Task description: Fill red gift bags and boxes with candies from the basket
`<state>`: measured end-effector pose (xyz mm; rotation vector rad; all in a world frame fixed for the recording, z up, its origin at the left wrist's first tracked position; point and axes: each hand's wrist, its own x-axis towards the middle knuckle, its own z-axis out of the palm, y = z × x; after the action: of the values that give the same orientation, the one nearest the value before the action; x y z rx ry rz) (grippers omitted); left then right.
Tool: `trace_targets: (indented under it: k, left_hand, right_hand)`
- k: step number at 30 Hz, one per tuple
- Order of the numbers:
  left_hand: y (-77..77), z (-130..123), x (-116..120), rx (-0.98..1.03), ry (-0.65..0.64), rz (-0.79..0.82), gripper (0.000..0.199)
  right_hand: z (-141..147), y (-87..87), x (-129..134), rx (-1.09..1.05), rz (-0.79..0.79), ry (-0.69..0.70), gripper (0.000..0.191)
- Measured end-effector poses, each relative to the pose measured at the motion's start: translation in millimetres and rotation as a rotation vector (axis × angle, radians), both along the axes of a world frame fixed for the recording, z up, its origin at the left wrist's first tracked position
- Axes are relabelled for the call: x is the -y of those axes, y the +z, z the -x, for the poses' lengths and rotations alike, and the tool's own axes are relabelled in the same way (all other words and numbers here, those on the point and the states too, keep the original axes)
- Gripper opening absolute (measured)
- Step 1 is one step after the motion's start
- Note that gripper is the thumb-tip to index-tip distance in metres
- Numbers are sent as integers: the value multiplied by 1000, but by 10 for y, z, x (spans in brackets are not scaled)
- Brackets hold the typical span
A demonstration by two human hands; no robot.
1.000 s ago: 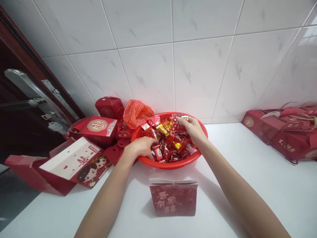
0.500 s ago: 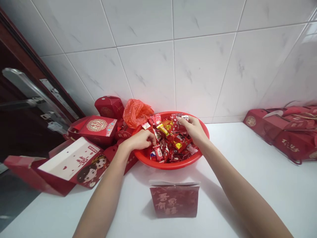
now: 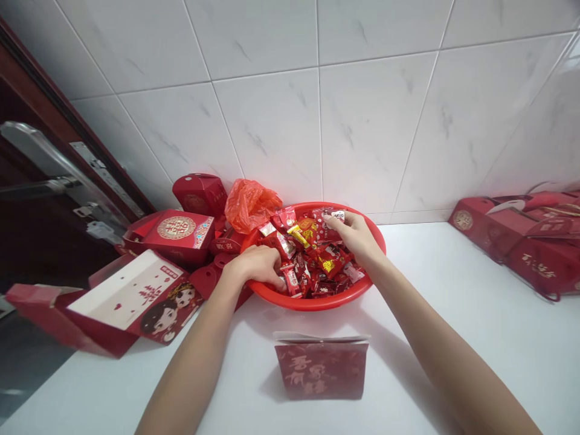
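A red plastic basin (image 3: 312, 306) full of wrapped candies stands against the wall. My left hand (image 3: 261, 266) reaches into its left side, fingers bent down among the candies; what its fingertips hold, if anything, is hidden. At the basin's right side my right hand (image 3: 351, 232) pinches a dark red candy packet (image 3: 322, 225) with white print between thumb and fingers. In front of the basin a dark red paper box (image 3: 321, 371) with pale characters stands upright, touched by neither hand.
Several red gift boxes (image 3: 179, 232) and an open box with a white flap (image 3: 129, 290) lie at the left, beside a crumpled red plastic bag (image 3: 251, 205). More red boxes (image 3: 534, 241) lie at the right. A door handle (image 3: 49, 157) shows at far left.
My left hand has moved slightly down and deeper into the candies at the basin's left side. My right hand keeps its pinch on the packet. The view has shifted slightly.
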<state>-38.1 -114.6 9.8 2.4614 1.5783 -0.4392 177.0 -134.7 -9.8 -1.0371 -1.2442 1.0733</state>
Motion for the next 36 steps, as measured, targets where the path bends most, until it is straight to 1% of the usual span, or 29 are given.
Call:
trace_targets:
  k: [4, 7, 9, 13, 14, 16, 19, 21, 24, 26, 28, 30, 31, 36]
  left_hand:
    - [-7, 10, 0, 17, -9, -2, 38]
    - [12, 8, 13, 44, 3, 17, 30]
    - [21, 11, 11, 59, 14, 44, 30]
    - [-1, 22, -16, 135, 48, 58, 52]
    - [-14, 23, -23, 149, 56, 43, 54]
    - [-40, 23, -31, 164, 66, 20, 48]
    - [-68, 32, -38, 218, 60, 34, 31]
    - [-80, 49, -47, 282, 33, 70, 27]
    - [-102, 87, -74, 396, -9, 133, 29]
    - [-123, 109, -95, 533, -2, 171, 30]
    - [-144, 122, -115, 724, 26, 196, 31]
    - [-160, 123, -133, 896, 59, 182, 35]
    - [-166, 121, -142, 948, 72, 159, 37]
    - [-196, 108, -188, 1035, 90, 34, 40]
  right_hand:
    - [1, 0, 1, 5, 4, -1, 32]
    - [2, -2, 3, 14, -2, -5, 31]
    - [3, -3, 4, 19, -5, -9, 30]
    - [7, -5, 4, 24, -17, -10, 30]
    - [9, -4, 6, 25, -20, -11, 30]
    - [14, 2, 14, 32, -16, -19, 29]
    - [22, 21, 37, 51, 8, -42, 29]
    - [27, 34, 51, 58, 19, -51, 29]
    - [31, 43, 59, 52, 15, -49, 28]
    - [33, 43, 56, 47, 16, -46, 28]
    - [35, 42, 52, 50, 23, -50, 27]
    - [37, 45, 53, 53, 27, -52, 27]
    - [37, 48, 56, 56, 28, -52, 27]
    - [39, 60, 71, 84, 22, -60, 27]
